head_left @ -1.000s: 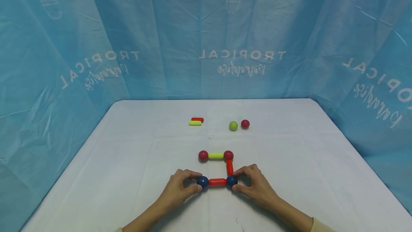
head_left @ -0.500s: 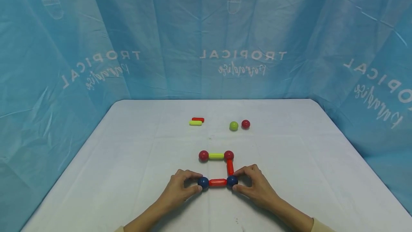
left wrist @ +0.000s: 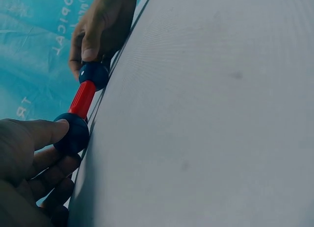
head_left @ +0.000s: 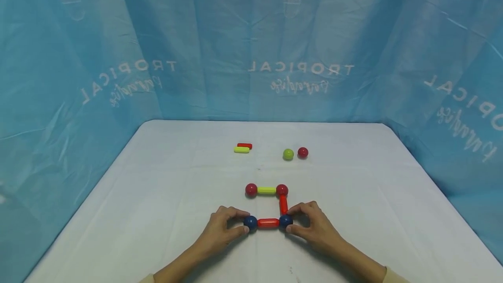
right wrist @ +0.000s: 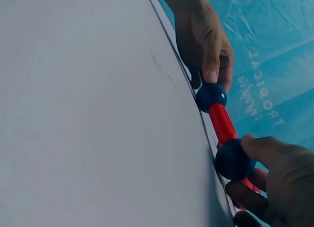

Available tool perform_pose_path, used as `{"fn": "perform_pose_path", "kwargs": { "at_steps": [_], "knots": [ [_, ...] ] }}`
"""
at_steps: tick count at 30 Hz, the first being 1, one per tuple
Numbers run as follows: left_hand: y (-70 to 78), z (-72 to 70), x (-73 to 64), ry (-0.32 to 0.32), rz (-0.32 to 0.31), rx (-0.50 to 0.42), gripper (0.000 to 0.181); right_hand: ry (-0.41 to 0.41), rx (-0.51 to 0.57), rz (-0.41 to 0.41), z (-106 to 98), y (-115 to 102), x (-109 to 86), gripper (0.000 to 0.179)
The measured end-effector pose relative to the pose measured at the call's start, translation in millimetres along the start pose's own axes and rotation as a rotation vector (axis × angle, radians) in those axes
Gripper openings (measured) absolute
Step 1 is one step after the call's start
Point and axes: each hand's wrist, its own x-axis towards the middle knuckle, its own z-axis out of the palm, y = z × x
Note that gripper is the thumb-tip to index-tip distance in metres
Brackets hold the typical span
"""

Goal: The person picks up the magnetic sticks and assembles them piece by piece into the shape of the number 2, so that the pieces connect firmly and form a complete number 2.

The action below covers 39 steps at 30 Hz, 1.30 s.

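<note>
My left hand [head_left: 225,229] pinches a dark blue ball [head_left: 250,222] between thumb and fingers. A second dark blue ball [head_left: 285,222] is pinched by my right hand [head_left: 312,228]. Between these balls lies a red rod [head_left: 268,223], joined to both, as the left wrist view also shows. From the right blue ball another red rod [head_left: 283,204] runs back to a red ball [head_left: 282,190]. A yellow-green rod [head_left: 267,190] links that ball to another red ball [head_left: 251,190] at its left. The joined pieces rest on the table, with a gap on the left side.
Farther back on the white table [head_left: 177,165] lie a loose red rod [head_left: 245,146] and a yellow-green rod [head_left: 241,150], side by side. To their right sit a green ball [head_left: 288,154] and a red ball [head_left: 303,152]. A blue printed curtain [head_left: 220,47] surrounds the back and sides.
The whole head view has shifted slightly, so everything appears a little farther right. Both hands keep their hold on the blue balls, and the joined pieces look unchanged.
</note>
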Motion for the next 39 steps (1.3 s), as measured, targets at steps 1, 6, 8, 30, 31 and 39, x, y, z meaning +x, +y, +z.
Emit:
{"fn": "perform_pose_path", "kwargs": {
  "at_steps": [1, 6, 8, 30, 31, 39],
  "knots": [
    [0.2, 0.1, 0.0, 0.0, 0.003, 0.002, 0.032, -0.005, 0.005, 0.003, -2, 0, 1.2, 0.033],
    [0.2, 1.3, -0.3, 0.005, -0.001, 0.003, 0.032, 0.003, 0.035, 0.016, -13, -5, 13.9, 0.029],
    [-0.4, 1.7, -0.5, 0.005, -0.009, -0.005, 0.032, 0.021, 0.032, 0.011, -19, -9, 21.9, 0.028],
    [-5.2, 4.0, -2.9, 0.009, -0.019, -0.046, 0.031, 0.062, -0.095, -0.111, -9, -82, 161.0, 0.034],
    [-5.3, 3.7, -2.9, 0.008, -0.019, -0.046, 0.031, 0.061, -0.102, -0.106, -7, -85, 166.6, 0.034],
    [-4.2, 2.1, -5.1, 0.027, 0.013, -0.064, 0.031, 0.055, -0.152, -0.093, 12, -100, 206.3, 0.039]
  ]
}}
